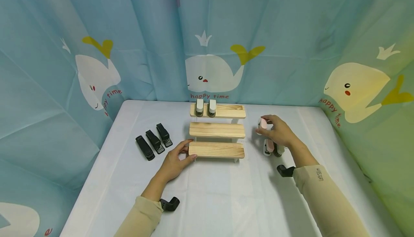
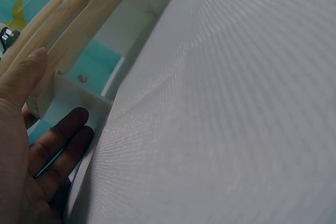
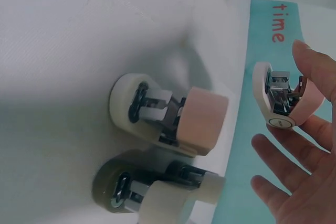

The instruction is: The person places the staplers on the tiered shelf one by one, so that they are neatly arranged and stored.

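Observation:
A three-tier wooden stand point(image 1: 216, 150) stands mid-table. My left hand point(image 1: 173, 164) grips the left end of its lowest plank, the thumb against the wood in the left wrist view. Up off the table, to the right of the stand, my right hand point(image 1: 279, 133) pinches a small pink-and-white stapler point(image 3: 289, 98) between thumb and fingers. Below that hand another pink-and-white stapler point(image 3: 202, 119) sits on the table beside a dark green stapler with a pale top point(image 3: 168, 203). Two more pale-topped staplers point(image 1: 199, 107) stand upright on the top plank, towards its left end.
Three black staplers point(image 1: 155, 142) lie in a slanting row left of the stand. The white-covered table point(image 1: 213, 201) is bordered by a blue whale-print curtain point(image 1: 155, 50) at the back and sides. The middle plank point(image 1: 216, 130) is bare.

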Motion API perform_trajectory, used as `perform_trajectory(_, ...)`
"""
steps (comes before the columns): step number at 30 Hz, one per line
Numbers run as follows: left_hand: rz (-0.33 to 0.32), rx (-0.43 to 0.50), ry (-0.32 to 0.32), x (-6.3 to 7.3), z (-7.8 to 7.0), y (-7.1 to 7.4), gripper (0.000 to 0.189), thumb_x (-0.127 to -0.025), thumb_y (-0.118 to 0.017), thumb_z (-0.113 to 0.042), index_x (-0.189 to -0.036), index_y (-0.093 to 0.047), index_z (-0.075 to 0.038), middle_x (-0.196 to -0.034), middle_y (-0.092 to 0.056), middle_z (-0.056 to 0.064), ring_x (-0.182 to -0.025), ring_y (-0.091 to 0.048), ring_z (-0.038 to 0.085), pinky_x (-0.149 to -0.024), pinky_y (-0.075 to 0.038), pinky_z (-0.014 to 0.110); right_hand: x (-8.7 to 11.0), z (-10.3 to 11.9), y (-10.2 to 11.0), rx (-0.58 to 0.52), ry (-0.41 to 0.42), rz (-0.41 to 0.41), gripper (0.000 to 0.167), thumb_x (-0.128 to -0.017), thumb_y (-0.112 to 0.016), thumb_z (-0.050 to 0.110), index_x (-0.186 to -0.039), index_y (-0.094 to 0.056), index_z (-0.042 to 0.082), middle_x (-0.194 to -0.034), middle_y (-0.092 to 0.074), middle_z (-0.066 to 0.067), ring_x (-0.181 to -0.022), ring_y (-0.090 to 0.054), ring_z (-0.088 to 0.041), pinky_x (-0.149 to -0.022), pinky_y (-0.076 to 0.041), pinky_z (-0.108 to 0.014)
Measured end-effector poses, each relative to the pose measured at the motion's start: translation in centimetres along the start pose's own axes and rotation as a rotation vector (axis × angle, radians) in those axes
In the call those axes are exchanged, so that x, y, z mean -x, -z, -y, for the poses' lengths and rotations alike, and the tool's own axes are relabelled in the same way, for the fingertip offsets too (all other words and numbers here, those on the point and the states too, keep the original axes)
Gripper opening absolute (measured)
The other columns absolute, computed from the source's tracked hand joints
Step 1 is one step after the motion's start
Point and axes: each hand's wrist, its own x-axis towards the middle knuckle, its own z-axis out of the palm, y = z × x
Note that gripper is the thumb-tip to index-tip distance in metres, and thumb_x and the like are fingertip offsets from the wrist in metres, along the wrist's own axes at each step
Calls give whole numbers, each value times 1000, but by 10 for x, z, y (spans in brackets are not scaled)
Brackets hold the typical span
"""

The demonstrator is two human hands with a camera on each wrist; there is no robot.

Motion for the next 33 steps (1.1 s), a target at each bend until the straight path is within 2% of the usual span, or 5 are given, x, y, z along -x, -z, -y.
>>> perform_trajectory(6, 1, 0, 5, 0, 0, 0, 63, -92, -79, -43, -148, -51, -40, -114, -73, -7, -118, -67, 20, -109, -46, 54, -2, 8, 2, 0, 38, -20, 77, -97, -72, 44, -153, -42, 2, -155, -43, -26, -140, -45, -48, -110, -39, -67)
perform_trajectory(20, 17, -13, -7, 0, -2, 2, 65, -92, -78, -45, -150, -49, -41, -115, -73, -9, -120, -67, 19, -111, -44, 55, -1, 33, 8, 19, 74, -64, 77, -96, -71, 51, -153, -47, 5, -156, -45, -22, -136, -49, -42, -105, -43, -63)
perform_trajectory(33, 15, -22, -14, 1, -2, 2, 66, -93, -77, -47, -152, -48, -37, -116, -73, -9, -120, -67, 19, -110, -45, 55, 0, 46, 13, -4, 117, -65, 75, -98, -69, 49, -154, -45, 5, -158, -43, -21, -143, -43, -42, -110, -38, -65)
